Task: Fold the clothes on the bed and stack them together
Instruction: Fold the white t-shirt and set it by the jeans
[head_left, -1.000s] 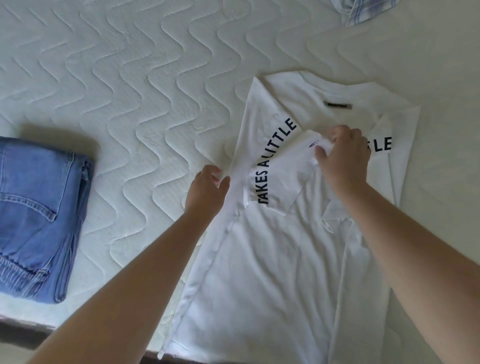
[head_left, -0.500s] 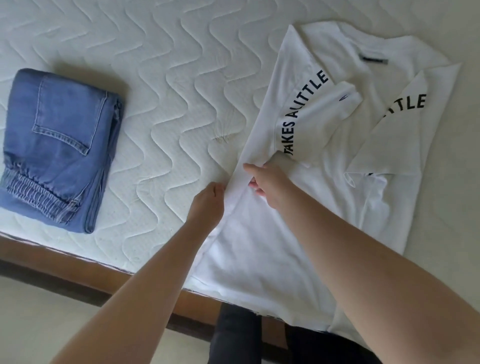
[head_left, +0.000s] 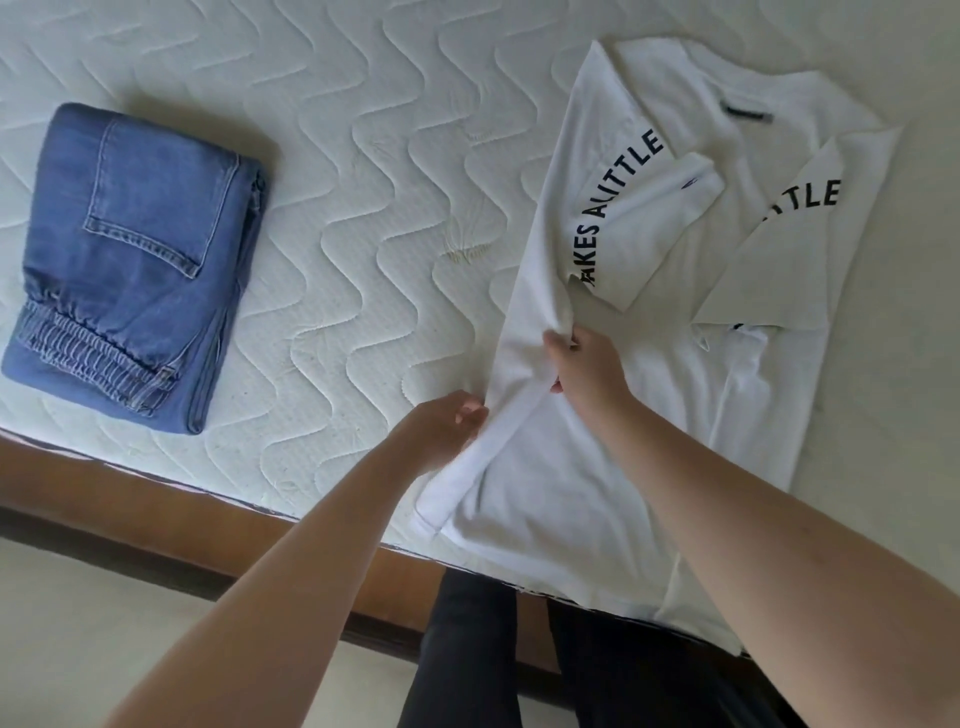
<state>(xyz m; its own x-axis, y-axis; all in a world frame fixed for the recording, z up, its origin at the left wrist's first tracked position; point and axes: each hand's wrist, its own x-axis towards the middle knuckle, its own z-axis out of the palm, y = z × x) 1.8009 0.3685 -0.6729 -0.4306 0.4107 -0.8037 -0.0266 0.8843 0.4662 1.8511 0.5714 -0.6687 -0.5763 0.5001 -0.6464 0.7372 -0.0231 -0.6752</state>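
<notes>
White T-shirt lies flat on the right half of the bed, collar end far, hem end near and overhanging the near edge of the mattress. Fabric: soft knit, matte, fine creases across the body. Both short sleeves are folded inward over the chest, each a flat wedge shape; curved black block lettering reads "AKES ALITTLE" along the left panel and "TTLE" on the right one. A small dark label sits at the far neckline. The shirt's left long edge is turned over into a narrow rolled band running from near the hem up to the sleeve. Left hand: fingers curled, pinching this rolled edge at its lower part. Right hand: fingers curled round the same edge a little farther up, cloth bunched and lifted slightly between thumb and fingers. The two hands are close together, not touching. Both forearms bare, entering from the near side. Mattress: off-white quilted cover, stitched in repeating wavy lines, puffy between seams, slight yellowish mark near the centre. Folded blue jeans lie on the left of the mattress, well apart from the shirt: thick denim, a compact rectangular bundle, back pocket with pale stitching on top, gathered elastic cuff at the near-left end. Bed frame: brown wood, smooth, running along the near edge. Pale floor below it. The person's legs in dark trousers stand against the frame, under the shirt's hem.
</notes>
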